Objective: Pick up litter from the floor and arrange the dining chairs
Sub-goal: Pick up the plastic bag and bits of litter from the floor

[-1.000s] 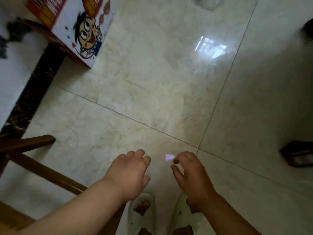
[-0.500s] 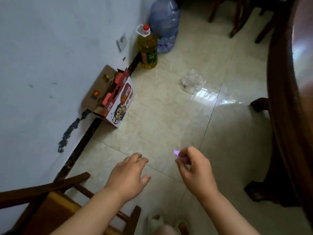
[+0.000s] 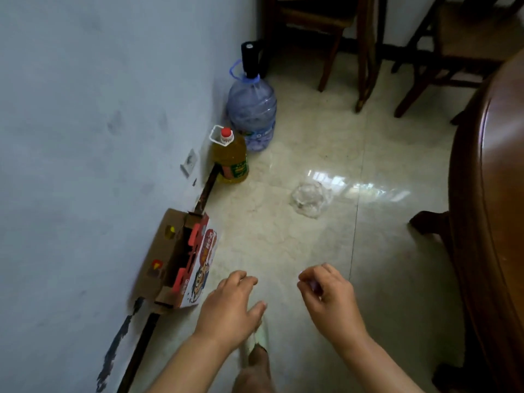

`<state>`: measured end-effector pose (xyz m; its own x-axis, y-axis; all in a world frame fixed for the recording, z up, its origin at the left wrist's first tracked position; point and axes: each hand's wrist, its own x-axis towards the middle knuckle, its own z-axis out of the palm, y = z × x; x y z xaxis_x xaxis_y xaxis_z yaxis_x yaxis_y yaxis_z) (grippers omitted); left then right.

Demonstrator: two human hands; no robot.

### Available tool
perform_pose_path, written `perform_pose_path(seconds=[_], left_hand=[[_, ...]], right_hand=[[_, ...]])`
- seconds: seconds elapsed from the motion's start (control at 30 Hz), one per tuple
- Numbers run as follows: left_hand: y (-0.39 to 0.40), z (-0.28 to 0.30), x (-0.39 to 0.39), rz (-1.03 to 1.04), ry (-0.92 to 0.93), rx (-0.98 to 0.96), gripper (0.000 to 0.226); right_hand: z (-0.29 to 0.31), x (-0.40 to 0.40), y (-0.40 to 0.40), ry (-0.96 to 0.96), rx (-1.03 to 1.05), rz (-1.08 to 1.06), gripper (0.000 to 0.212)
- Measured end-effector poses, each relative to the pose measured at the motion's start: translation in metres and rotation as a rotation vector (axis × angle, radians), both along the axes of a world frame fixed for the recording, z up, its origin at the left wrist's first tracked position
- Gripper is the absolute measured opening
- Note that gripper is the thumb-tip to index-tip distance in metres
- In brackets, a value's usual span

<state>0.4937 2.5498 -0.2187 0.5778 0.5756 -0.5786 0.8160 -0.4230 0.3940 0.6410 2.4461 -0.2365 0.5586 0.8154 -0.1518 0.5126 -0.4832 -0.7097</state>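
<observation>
**Hands low over the tiled floor, clear wrapper lying ahead**

Right hand (image 3: 330,297) hangs over the floor with its fingers curled in toward the thumb, pinched together; a faint pale purple glint shows between the fingertips, too blurred to say whether anything is gripped. Left hand (image 3: 231,306) is beside it, palm down, fingers loosely spread and grasping nothing. A foot in a pale slipper (image 3: 256,340) shows just beneath the left hand.

The litter in sight is a crumpled clear plastic wrapper (image 3: 310,201), glassy and nearly colourless, lying flat on the floor (image 3: 397,279) just beside a grout line and next to a bright window reflection. It is well ahead of both hands, touching neither, roughly in line with the right one.

The floor is glossy cream marble-look tile. Along the left runs a pale blue-grey wall (image 3: 85,137) with scuffs and a dark skirting. Against the wall stand an open cardboard box (image 3: 181,259) printed with a cartoon face, nearest the left hand; farther on a yellow oil bottle (image 3: 231,157) with a red cap; and behind it a large blue water jug (image 3: 252,112) topped by a black pump. Dark wooden dining chairs (image 3: 425,66) stand at the far end, and the rounded edge of a brown wooden counter (image 3: 487,222) fills the right side.
</observation>
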Motion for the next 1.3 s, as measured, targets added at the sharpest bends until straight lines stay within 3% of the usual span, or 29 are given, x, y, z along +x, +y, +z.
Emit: perform_pose_path(seconds=[0.27, 0.5, 0.93, 1.13, 1.3], left_hand=[[0.117, -0.003, 0.093, -0.178, 0.013, -0.008, 0.053], [0.174, -0.057, 0.228, -0.360, 0.046, -0.028, 0.054], [0.254, -0.279, 0.410, -0.629, 0.143, -0.042, 0.081], [0.269, -0.418, 0.457, -0.790, 0.213, -0.010, 0.084], [0.265, -0.526, 0.477, -0.929, 0.304, 0.124, 0.092]], right_hand=[[0.006, 0.075, 0.096, 0.007, 0.004, -0.178, 0.004], [-0.044, 0.168, 0.136, 0.053, 0.011, -0.439, 0.016], [-0.212, 0.297, 0.196, 0.113, -0.173, -0.676, 0.028], [-0.331, 0.328, 0.217, 0.170, -0.216, -0.762, 0.028], [-0.422, 0.337, 0.220, 0.203, -0.268, -0.827, 0.028]])
